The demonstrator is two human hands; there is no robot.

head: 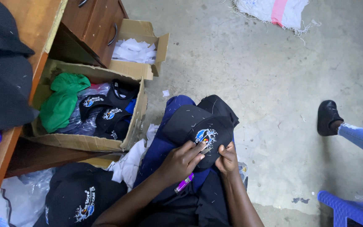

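A black cap point(190, 122) with a blue and white embroidered emblem point(206, 135) lies on my lap, covered in short loose thread ends. My left hand point(180, 162) rests its fingertips on the cap just beside the emblem. A purple lighter-like object point(184, 183) sticks out from under its palm, held by the lower fingers. My right hand point(227, 159) pinches the cap's near edge right of the emblem. A small pale piece point(207, 149) sits between the two hands; what it is cannot be told.
An open cardboard box point(135, 122) on the left holds several black caps and green cloth point(61, 103). A second box point(141, 38) holds white scraps. A wooden desk point(93, 21) with drawers, another cap point(80, 197), a person's shoe point(327, 117), a blue stool point(349, 208).
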